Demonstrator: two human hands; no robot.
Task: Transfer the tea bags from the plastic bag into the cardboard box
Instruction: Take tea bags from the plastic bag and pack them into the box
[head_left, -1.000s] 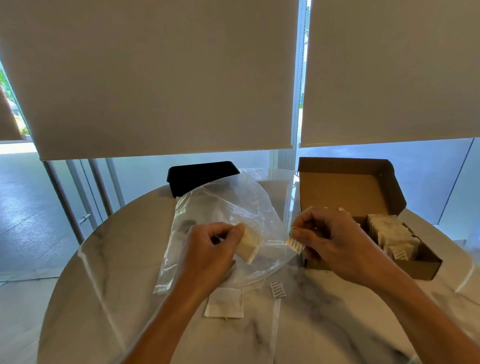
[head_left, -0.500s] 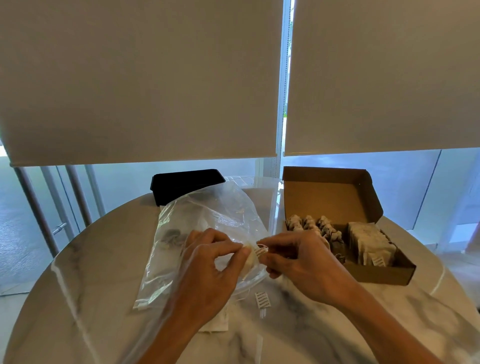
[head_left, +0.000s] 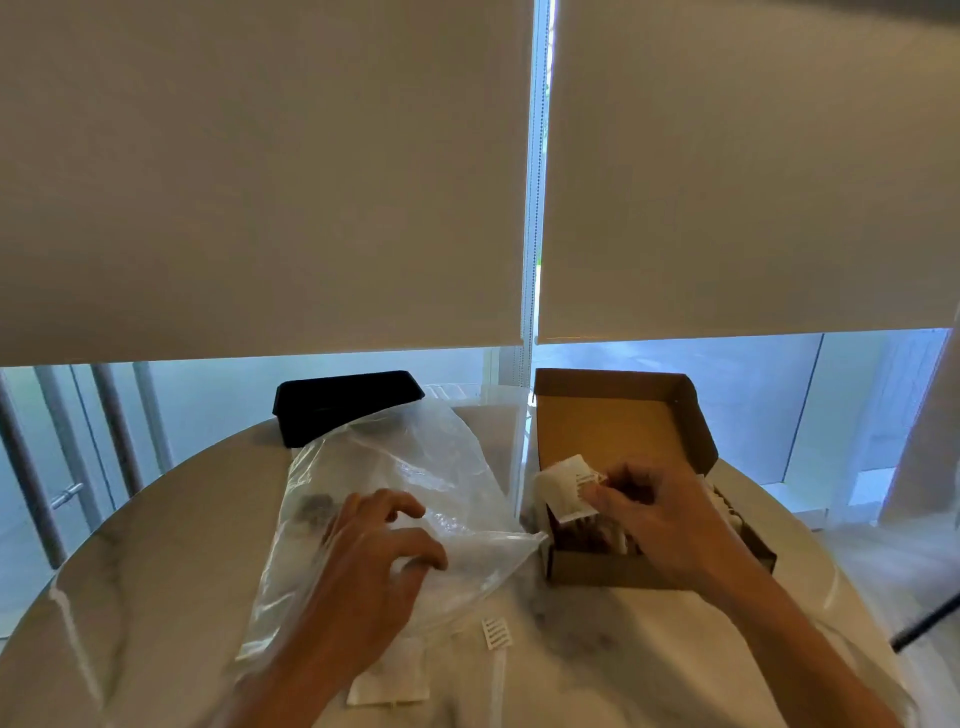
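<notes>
While your right hand (head_left: 657, 525) is pinching one flat white paper tea bag (head_left: 563, 487) with its striped tag over the open brown cardboard box (head_left: 618, 415), your left hand (head_left: 371, 561) is resting, fingers loosely curled, on the single crinkled clear plastic bag (head_left: 415, 467). One more tea bag (head_left: 387, 683) is lying half hidden under your left wrist on the round marble table (head_left: 171, 525); the box's contents are sitting too dark and covered to count.

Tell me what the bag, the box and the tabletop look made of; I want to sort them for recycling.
The bag looks like thin clear plastic film: see-through, crinkled, glossy. The box looks like plain brown cardboard, matte, with folded flaps. The tabletop looks like polished marble or a look-alike: pale with grey veins and a sheen; which one cannot be told.
</notes>
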